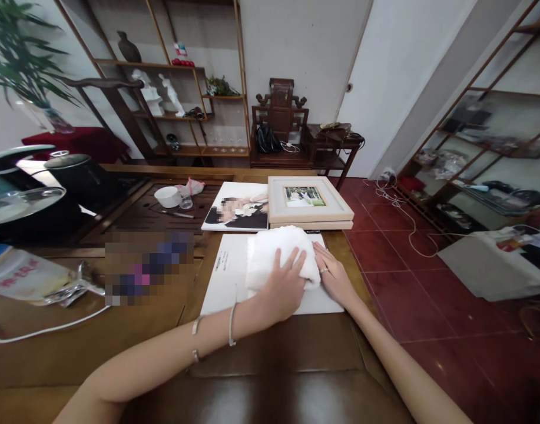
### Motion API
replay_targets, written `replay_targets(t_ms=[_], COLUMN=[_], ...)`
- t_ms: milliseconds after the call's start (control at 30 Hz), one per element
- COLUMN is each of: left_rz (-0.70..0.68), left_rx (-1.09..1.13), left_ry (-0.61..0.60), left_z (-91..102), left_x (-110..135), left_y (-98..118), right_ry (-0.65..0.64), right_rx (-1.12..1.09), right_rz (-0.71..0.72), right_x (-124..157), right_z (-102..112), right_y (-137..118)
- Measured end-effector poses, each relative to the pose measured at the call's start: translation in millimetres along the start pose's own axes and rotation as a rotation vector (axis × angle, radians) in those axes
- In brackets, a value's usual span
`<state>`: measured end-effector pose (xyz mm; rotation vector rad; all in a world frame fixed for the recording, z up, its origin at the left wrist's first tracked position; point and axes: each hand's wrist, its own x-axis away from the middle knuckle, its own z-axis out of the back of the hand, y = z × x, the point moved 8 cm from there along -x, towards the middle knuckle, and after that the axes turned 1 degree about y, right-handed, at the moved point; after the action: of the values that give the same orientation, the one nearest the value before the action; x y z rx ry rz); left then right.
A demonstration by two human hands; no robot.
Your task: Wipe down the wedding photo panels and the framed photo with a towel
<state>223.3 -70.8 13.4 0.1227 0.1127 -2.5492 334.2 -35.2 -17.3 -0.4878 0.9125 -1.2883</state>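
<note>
The bare brown table point(270, 356) is nearest. Two bracelets point(232, 324) sit on the left arm, which slants in from the left. The left hand point(287, 291) is on top of a folded white cloth point(263, 259), its fingers bent and a little apart, holding the cloth down. The cloth lies on a flat white board point(221, 294) and hides its middle. The right hand point(335, 277) lies flat on the board's right edge, just beside the cloth, with straight fingers close together.

Over on the left are a white cord point(53, 327), a shiny bag point(25, 274) and a blurred patch; I can't tell what it is. Just past the board, a photo panel point(212, 224) and two stacked picture frames point(276, 200) block the way forward. A white cup point(166, 197) is left of them. Farther back stand a wooden chair point(281, 121) and a tall shelf point(181, 66).
</note>
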Motion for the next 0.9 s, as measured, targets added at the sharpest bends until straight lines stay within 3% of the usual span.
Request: replay_targets(t_ms=[133, 267, 367, 467, 567, 733, 900], left_rz=[-0.1, -0.248, -0.286, -0.261, -0.137, 0.069, 0.086], left_rx=[0.022, 0.075, 0.095, 0.13, 0.173, 0.165, 0.15], left_ry=[0.017, 0.034, 0.001, -0.08, -0.119, -0.024, 0.021], left_z=[3.8, 11.9, 17.5, 20.3, 19.5, 6.2, -6.2], left_x=[12, 46, 74, 93, 95, 68, 36], left_y=[26, 68, 74, 57, 27, -16, -36], right_ry=[0.074, 0.038, 0.0, -0.021, -0.073, -0.11, -0.164], right_rx=[-0.127, -0.237, -0.212, -0.042, 0.125, 0.26, 0.328], right_rz=[-0.103, -0.108, -0.061, 0.013, 0.072, 0.105, 0.125], right_x=[5, 8, 8, 9, 10, 13, 21], right_z=[8, 10, 7, 1, -7, -11, -15], right_y=[7, 3, 0, -4, -8, -11, -11])
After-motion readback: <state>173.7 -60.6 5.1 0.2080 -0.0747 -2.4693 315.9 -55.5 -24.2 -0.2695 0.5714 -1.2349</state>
